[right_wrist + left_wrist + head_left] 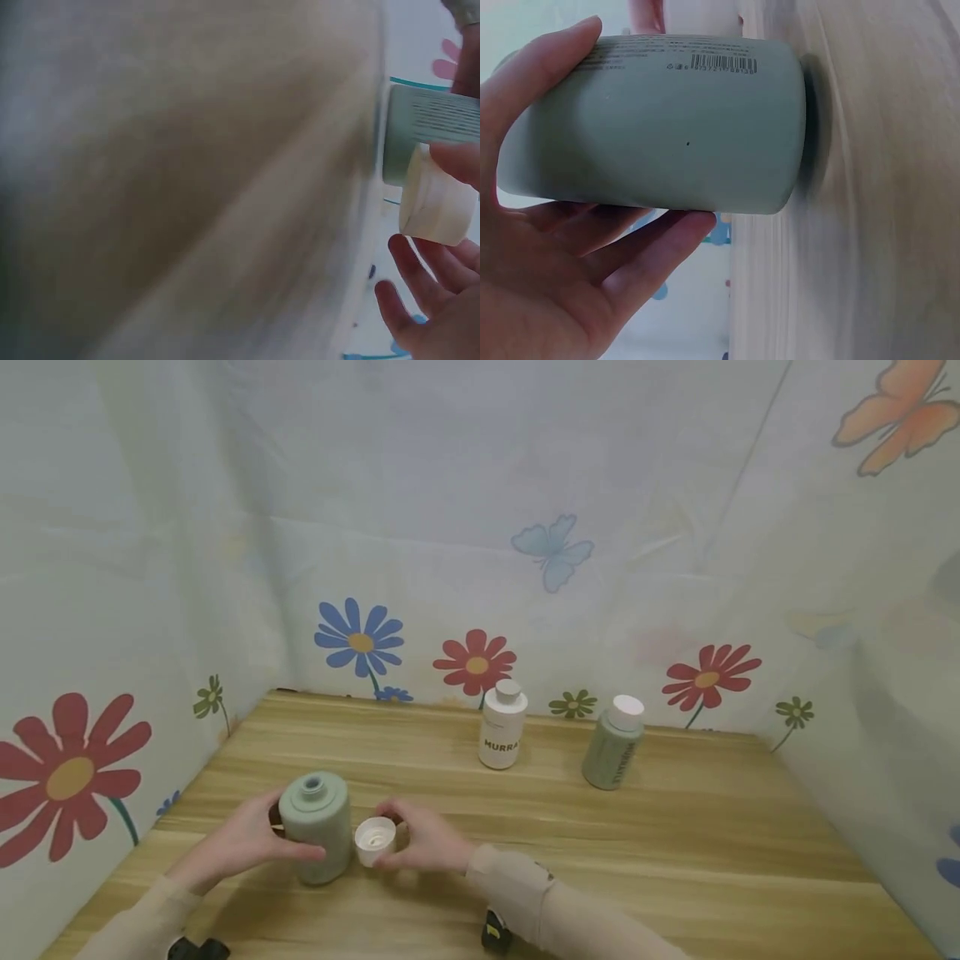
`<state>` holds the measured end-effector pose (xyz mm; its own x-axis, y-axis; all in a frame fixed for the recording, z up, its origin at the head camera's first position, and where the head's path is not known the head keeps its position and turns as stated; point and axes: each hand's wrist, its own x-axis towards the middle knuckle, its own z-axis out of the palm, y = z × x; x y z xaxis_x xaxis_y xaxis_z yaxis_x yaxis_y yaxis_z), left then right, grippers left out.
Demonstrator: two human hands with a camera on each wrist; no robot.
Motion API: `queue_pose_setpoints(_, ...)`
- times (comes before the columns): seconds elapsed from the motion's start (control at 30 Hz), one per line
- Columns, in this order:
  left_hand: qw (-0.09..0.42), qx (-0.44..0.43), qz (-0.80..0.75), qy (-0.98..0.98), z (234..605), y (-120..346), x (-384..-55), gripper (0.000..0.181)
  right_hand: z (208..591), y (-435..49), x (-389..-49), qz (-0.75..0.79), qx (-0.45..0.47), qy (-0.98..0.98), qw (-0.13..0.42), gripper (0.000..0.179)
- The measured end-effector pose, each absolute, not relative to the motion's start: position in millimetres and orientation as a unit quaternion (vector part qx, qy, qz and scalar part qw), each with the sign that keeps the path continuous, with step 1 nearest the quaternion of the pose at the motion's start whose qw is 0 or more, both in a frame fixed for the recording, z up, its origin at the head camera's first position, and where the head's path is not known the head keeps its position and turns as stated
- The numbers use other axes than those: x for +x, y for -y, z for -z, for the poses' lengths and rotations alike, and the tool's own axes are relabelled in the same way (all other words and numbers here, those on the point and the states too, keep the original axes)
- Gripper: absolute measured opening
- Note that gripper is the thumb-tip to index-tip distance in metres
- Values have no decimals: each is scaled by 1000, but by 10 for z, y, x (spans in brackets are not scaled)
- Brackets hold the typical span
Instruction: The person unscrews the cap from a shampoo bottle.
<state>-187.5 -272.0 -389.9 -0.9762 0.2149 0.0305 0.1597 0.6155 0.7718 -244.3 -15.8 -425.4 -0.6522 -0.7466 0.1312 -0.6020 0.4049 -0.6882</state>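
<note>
My left hand [243, 842] holds an uncapped pale green bottle [324, 839] round its body, thumb on the near side. The bottle stands upright, its narrow open neck facing up. In the left wrist view small print and a barcode [724, 63] show on the bottle's side, and its base is close to the table. Just right of it, my right hand [433, 840] pinches a white cap [366, 853] between thumb and fingers, hollow side up. The right wrist view shows the cap [437, 204] overlapping the green bottle, with some fingers spread below it.
Toward the back of the wooden table [712, 827] stand a white bottle [501, 735] with a grey-white cap and a smaller green bottle [611, 752] with a white cap. A flower-printed curtain [420, 552] closes off the back and sides.
</note>
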Motion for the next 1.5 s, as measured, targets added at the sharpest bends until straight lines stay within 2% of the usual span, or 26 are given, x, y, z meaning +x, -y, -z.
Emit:
queue_pose_setpoints(0.33, 34, 96, -427, -898, 3941, 2804, -1828, 79, 4300, 280, -2406, 288, -419, -858, 71, 50)
queue_pose_setpoints(0.67, 39, 91, -432, -897, 3945, 2849, -1804, 81, 4337, 346, -2375, 273, -424, -862, 53, 52)
queue_pose_setpoints(1.07, 65, 105, -444, -887, 3987, 2904, -1797, 87, 4321, 394, -2351, 263, -420, -866, 70, 56)
queue_pose_setpoints(1.23, 38, 148, -443, -883, 3950, 2932, -1767, 96, 4261, 237, -2374, 260, -430, -860, 88, 70)
queue_pose_setpoints(1.37, -1, 167, -444, -880, 3841, 2944, -1738, 105, 4077, -87, -2406, 259, -415, -865, 107, 71)
queue_pose_setpoints(1.5, -67, 181, -461, -866, 3641, 2847, -1716, 97, 3919, -485, -2466, 247, -404, -876, 90, 66)
